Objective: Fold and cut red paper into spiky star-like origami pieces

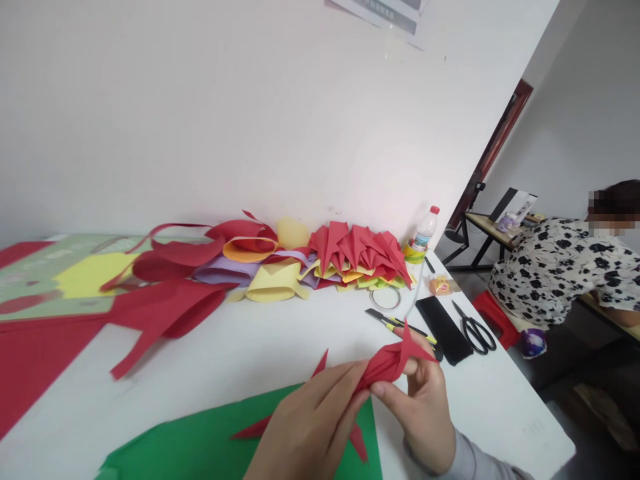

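Observation:
A folded red paper piece [386, 362] with pointed tips is held in both hands above the near part of the table. My left hand [313, 420] wraps round its lower end, fingers together. Thumb and fingers of my right hand [425, 400] pinch its upper end, close to the spread points. Beneath my left hand lies a green paper sheet [200, 437]. More red pointed paper [251, 429] sticks out around that hand; whether it belongs to the held piece or a separate one is hidden.
Folded red pieces [357, 250] and curled coloured paper [273, 280] line the wall. A tape roll [385, 298], utility knife [380, 318], black phone-like slab [444, 329], scissors [476, 331] and bottle [423, 237] lie or stand to the right. Another person [560, 267] sits beyond the table's right edge.

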A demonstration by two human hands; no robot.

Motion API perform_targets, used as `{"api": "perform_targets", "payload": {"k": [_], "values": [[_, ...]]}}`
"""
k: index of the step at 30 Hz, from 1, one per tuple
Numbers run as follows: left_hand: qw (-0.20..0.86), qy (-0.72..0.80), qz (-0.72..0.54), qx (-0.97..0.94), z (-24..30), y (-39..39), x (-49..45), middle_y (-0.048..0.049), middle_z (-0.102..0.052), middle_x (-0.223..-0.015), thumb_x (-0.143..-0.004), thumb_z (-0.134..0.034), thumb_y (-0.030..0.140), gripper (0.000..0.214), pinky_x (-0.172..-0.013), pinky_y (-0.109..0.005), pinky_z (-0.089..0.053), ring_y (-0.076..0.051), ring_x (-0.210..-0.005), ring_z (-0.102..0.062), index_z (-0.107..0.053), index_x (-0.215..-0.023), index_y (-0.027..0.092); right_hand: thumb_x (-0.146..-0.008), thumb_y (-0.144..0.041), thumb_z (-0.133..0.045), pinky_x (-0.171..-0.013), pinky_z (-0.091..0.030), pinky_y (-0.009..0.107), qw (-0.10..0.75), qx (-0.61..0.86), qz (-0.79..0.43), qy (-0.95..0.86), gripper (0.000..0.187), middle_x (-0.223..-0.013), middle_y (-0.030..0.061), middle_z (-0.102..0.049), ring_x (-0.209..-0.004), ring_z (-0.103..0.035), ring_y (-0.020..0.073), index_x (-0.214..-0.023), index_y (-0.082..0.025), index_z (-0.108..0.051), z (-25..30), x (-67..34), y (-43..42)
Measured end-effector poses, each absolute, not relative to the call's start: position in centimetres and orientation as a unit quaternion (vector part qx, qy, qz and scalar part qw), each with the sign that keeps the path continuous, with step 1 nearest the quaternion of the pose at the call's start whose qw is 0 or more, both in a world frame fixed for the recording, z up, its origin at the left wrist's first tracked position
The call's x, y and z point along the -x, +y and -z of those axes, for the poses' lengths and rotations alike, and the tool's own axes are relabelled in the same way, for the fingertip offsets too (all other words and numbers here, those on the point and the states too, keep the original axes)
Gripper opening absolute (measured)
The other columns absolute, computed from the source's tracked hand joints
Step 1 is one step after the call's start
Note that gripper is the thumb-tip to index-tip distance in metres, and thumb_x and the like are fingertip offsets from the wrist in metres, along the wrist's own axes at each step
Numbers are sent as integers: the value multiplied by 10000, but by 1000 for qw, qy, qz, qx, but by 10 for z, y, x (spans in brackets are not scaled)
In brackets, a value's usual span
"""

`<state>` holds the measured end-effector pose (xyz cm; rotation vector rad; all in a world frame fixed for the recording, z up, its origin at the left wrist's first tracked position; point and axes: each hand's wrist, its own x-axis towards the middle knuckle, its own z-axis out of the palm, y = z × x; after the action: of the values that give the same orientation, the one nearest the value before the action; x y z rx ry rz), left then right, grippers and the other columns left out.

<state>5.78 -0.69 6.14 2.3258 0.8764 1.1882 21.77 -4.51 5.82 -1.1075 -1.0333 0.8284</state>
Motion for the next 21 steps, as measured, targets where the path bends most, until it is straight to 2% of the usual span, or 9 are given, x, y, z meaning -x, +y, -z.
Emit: {"api": "perform_targets", "payload": {"k": [2, 4, 7, 9, 12, 15, 21], "values": [[257, 318, -419, -811, -69, -7, -58, -37, -776, -1004, -874, -528, 280, 267, -797, -283, -561, -246, -878, -724, -709, -1070, 292, -619, -238, -872, -896, -500, 339, 665, 483, -336, -460, 624, -1037, 35, -685, -987, -633, 222, -1171, -264, -582, -60, -219, -43], [340, 325, -392, -791, -77, -7, -58, -11, -783, -885, -861, -544, 289, 213, -707, -263, -547, -225, -762, -716, -728, -969, 306, -628, -274, -865, -924, -476, 332, 668, 466, -318, -485, 494, -1074, 37, -659, -1024, -601, 223, -1071, -255, -649, -63, -221, -41], [469, 351, -334, -738, -86, -6, -59, 10, -735, -685, -841, -583, 342, 176, -557, -226, -481, -184, -600, -637, -731, -782, 267, -679, -339, -830, -878, -479, 332, 653, 435, -350, -512, 306, -954, 40, -665, -929, -602, 217, -937, -229, -709, -67, -225, -38], [553, 358, -298, -690, -89, -4, -60, 12, -693, -612, -809, -624, 393, 207, -493, -211, -431, -159, -541, -571, -727, -735, 229, -683, -363, -827, -836, -483, 332, 649, 421, -381, -506, 293, -895, 42, -664, -868, -599, 212, -915, -220, -717, -68, -227, -37], [671, 341, -239, -614, -91, 1, -59, 4, -670, -559, -751, -689, 453, 273, -463, -202, -397, -132, -494, -521, -740, -763, 185, -734, -386, -785, -771, -482, 310, 642, 413, -429, -483, 250, -828, 37, -664, -790, -591, 190, -897, -210, -716, -68, -230, -36], [759, 322, -183, -536, -89, 7, -57, -16, -689, -577, -668, -770, 504, 365, -458, -193, -395, -126, -513, -544, -743, -788, 160, -762, -389, -756, -667, -467, 265, 637, 391, -481, -458, 213, -739, 14, -655, -673, -567, 152, -852, -201, -712, -70, -232, -35], [829, 319, -150, -435, -74, 10, -56, 11, -613, -494, -556, -803, 633, 547, -373, -169, -314, -92, -447, -476, -701, -794, 151, -734, -438, -760, -634, -465, 272, 631, 382, -500, -454, 269, -718, 19, -644, -653, -556, 163, -831, -192, -710, -74, -233, -35]]}}
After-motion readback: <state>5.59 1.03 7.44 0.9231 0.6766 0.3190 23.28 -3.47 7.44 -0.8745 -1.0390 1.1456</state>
